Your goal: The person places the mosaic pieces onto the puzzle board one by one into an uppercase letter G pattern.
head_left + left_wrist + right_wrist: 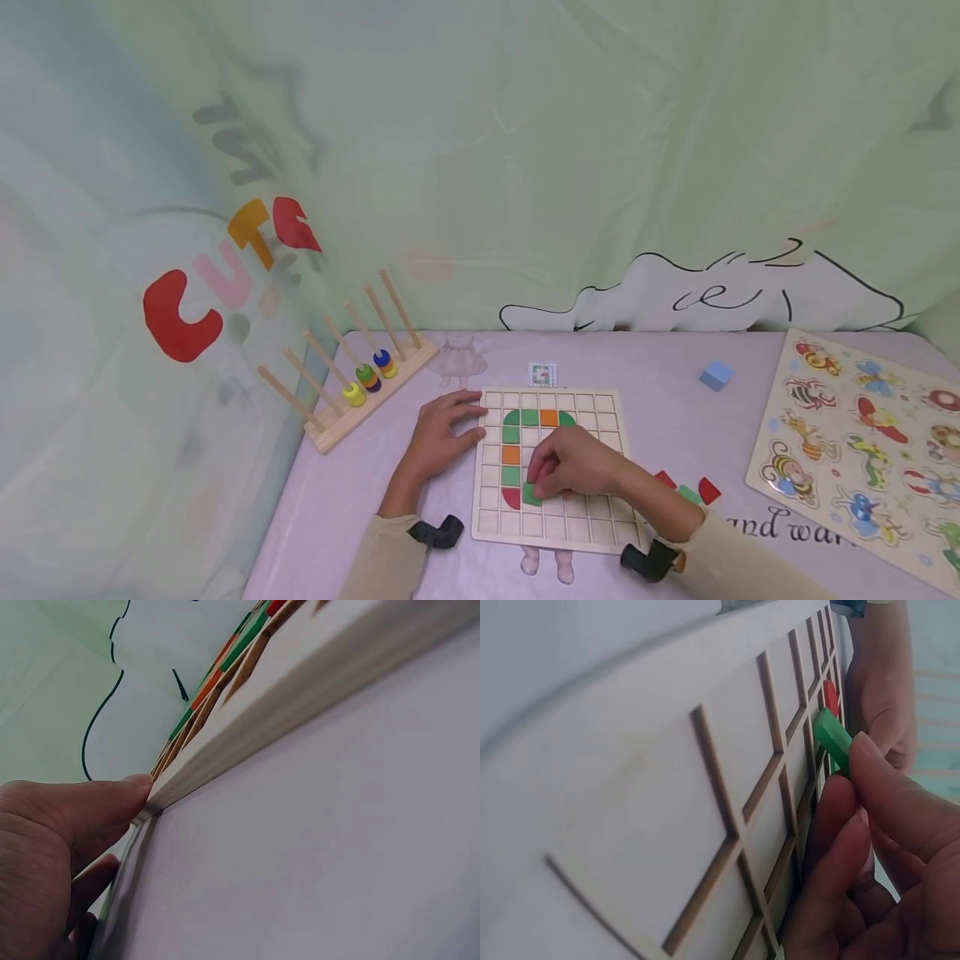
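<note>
A wooden grid board [551, 530] lies on the table with green, orange and red tiles set in some of its cells. Between thumb and fingers my right hand [576, 463] pinches a green tile [832, 739], which sits tilted over a cell beside the rounded red tile [512, 498]. Part of the board's right side is hidden under that hand and forearm. My left hand [442, 435] rests at the board's left edge, its thumb [112, 801] touching the rim and its fingers loosely extended.
Left of the board stands a wooden peg rack [378, 398] with coloured rings. A small pattern card [542, 374] lies behind the board. Further right are a blue block [716, 375], an insect puzzle board [832, 417] and loose pieces, including a red tile [708, 490], near my right forearm.
</note>
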### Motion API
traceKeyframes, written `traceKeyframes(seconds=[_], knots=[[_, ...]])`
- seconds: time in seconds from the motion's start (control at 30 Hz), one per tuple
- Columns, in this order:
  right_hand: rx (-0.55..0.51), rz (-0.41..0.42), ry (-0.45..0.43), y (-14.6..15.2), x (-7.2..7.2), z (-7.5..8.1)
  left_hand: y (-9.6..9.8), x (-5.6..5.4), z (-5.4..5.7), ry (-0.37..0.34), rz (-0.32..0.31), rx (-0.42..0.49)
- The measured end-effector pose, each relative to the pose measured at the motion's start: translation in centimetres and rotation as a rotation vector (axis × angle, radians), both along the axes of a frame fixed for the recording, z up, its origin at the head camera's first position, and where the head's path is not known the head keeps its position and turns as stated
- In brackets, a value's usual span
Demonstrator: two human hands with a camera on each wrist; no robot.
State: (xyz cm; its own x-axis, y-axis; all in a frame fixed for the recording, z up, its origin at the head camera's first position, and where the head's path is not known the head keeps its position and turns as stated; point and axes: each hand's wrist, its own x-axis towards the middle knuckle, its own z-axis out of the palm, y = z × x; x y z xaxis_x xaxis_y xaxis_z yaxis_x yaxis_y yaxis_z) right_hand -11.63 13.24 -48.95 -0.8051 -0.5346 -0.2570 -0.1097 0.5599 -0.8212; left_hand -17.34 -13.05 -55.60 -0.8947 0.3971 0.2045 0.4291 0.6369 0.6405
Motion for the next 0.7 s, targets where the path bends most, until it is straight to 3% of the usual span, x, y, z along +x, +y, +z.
traceKeyframes(seconds=[0.47,0.7], knots=[[0.019,0.003,0.024,-0.14,0.25,-0.33,-0.10,-0.19,-0.33,0.022,-0.003,-0.011],[0.035,-0.022,0.038,-0.41,0.55,-0.48,-0.07,-0.14,-0.21,0.000,0.000,-0.012]])
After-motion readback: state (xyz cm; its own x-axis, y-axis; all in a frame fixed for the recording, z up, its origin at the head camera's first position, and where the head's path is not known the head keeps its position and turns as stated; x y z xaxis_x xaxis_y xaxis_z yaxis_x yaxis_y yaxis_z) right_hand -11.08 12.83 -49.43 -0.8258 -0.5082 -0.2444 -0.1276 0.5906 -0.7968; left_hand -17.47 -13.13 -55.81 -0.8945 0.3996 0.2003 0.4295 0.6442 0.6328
